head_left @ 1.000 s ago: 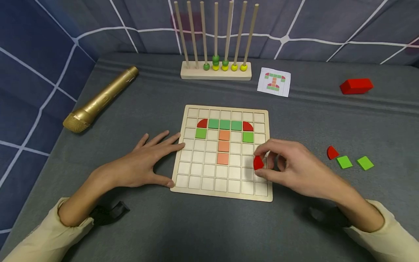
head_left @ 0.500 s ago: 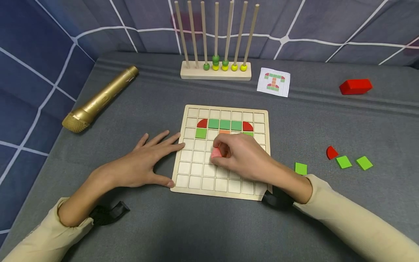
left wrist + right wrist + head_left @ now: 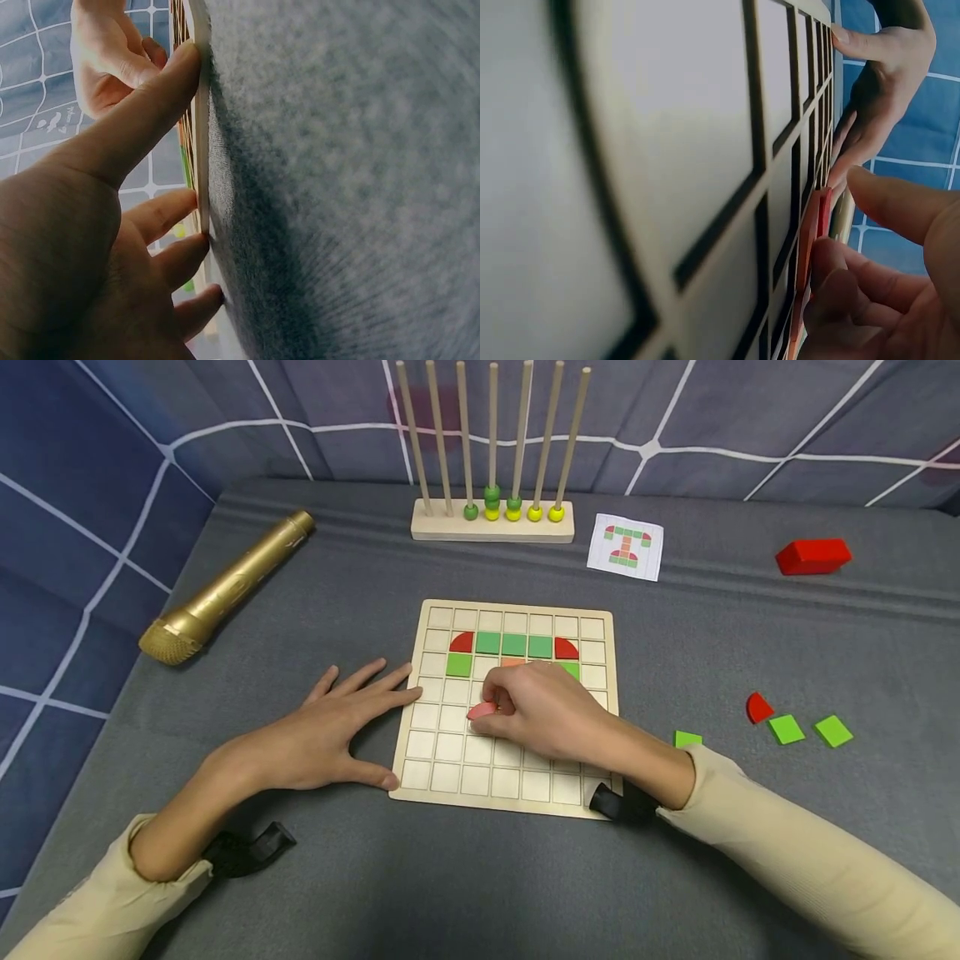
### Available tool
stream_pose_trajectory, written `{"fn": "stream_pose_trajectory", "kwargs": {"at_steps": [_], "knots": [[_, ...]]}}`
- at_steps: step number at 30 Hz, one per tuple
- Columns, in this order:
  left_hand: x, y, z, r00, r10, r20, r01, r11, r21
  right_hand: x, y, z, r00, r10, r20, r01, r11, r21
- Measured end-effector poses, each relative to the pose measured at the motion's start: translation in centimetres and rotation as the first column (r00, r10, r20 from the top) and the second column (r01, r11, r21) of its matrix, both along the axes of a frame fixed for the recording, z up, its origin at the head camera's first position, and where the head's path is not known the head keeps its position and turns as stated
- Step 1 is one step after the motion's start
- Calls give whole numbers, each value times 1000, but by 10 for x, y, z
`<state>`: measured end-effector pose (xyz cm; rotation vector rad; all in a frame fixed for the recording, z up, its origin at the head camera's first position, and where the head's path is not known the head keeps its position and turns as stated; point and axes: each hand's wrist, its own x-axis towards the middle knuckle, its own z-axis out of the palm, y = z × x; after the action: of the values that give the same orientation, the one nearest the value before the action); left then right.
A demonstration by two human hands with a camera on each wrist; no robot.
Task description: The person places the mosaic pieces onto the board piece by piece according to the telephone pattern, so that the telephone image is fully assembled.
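My right hand [image 3: 551, 714] is over the middle of the wooden grid board [image 3: 435, 792], with a red quarter-circle tile [image 3: 482, 711] between thumb and forefinger. In the right wrist view that red tile [image 3: 825, 214] shows edge-on beside an orange tile [image 3: 805, 247]. The hand hides most of the orange squares. My left hand [image 3: 333, 731] lies with spread fingers along the board's left edge, thumb at the near corner. Toward the board's far side sit green squares [image 3: 513, 644], flanked by a red quarter-circle [image 3: 462, 642] and another red quarter-circle [image 3: 566, 648].
To the right lie a loose red quarter-circle [image 3: 759, 707] and green squares [image 3: 786, 729]; my sleeve partly covers another green square [image 3: 687, 739]. Behind the board are a peg stand with beads [image 3: 492, 522], a pattern card [image 3: 625, 547] and a red block [image 3: 813, 557]. A gold microphone [image 3: 228, 589] lies left.
My right hand has moved left from the board's right edge to its middle, carrying the red tile. In the last half second it shifted slightly farther left. The left hand stays put.
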<state>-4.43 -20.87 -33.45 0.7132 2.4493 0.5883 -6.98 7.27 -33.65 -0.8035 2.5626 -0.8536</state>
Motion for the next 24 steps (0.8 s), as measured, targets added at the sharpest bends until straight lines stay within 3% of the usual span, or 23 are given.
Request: {"fn": "stream_pose_trajectory", "kwargs": {"at_steps": [12, 24], "knots": [[1, 0, 0, 1000, 2, -3, -2, 1000, 9, 2, 5, 0, 995, 94, 30, -94, 996, 5], [0, 0, 0, 1000, 1, 3, -1, 1000, -10, 3, 0, 0, 982, 185, -32, -185, 983, 8]]}}
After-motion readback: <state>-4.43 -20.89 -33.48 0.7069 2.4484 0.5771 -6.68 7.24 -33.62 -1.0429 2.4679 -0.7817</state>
